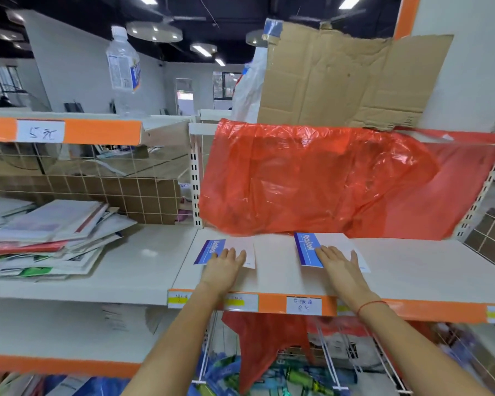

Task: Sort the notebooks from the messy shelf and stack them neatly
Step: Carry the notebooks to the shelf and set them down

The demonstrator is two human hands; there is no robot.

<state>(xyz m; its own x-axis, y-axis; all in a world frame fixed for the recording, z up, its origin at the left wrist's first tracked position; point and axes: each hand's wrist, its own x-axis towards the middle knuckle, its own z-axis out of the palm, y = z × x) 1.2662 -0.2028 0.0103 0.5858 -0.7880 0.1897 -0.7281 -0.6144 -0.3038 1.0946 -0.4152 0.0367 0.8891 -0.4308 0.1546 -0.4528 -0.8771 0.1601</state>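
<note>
On the far left of the white shelf [143,261] we see a messy heap of notebooks [49,238], slanted and overlapping, well apart from our hands; this looks like the unsorted pile. Moving right, our left hand [223,268] lies flat, fingers straight, pressing on a white notebook with a blue spine band [212,250], gripping nothing. Just beside it, with bare shelf between, our right hand [340,267] rests flat the same way on a matching blue-banded notebook [309,248]. We judge both are being squared up as starts of neat stacks. Behind them hangs a red plastic sheet [312,178], with cardboard [340,81] above.
</note>
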